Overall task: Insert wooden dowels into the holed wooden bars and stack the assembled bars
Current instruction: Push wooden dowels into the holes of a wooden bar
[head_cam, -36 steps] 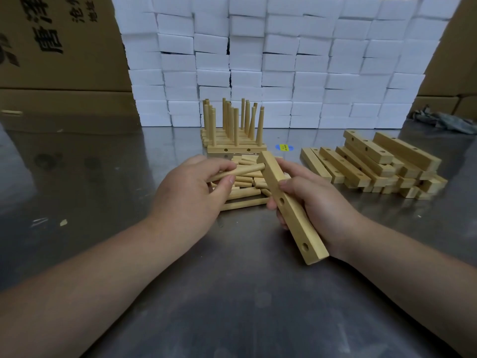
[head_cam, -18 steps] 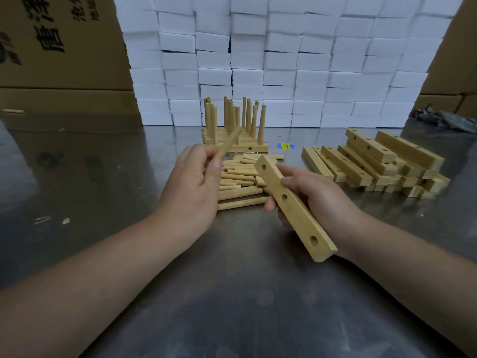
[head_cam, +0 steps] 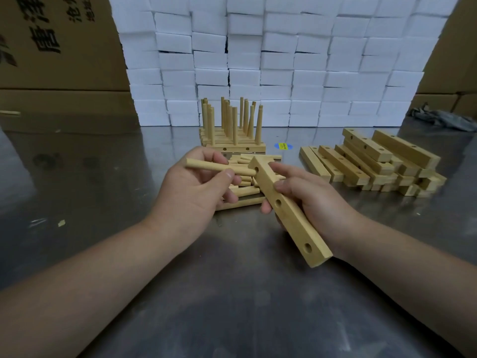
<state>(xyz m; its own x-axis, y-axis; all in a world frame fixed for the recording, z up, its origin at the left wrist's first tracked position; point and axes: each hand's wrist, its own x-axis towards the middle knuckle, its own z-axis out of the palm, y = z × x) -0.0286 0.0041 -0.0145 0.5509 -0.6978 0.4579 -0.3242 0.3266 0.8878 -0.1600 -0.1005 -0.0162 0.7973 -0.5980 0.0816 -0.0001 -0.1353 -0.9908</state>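
pale round wooden dowel (head_cam: 219, 167) meeting top hole of tan three-holed wooden bar (head_cam: 286, 210).
left hand (head_cam: 198, 192) pinching dowel mid-shaft; right hand (head_cam: 309, 200) clamping bar's middle; both seeming light, rigid.

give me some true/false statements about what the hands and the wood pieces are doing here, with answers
1. The left hand holds a dowel with its tip at the top hole of the bar. True.
2. The right hand is empty. False: it grips a holed bar, held tilted above the table.
3. The bar in hand already has three dowels standing in it. False: its two lower holes are open, and only the one dowel meets the top hole.
4. A stack of assembled bars with upright dowels sits behind the hands. True.
5. The pile of plain bars lies on the left of the table. False: it lies on the right.
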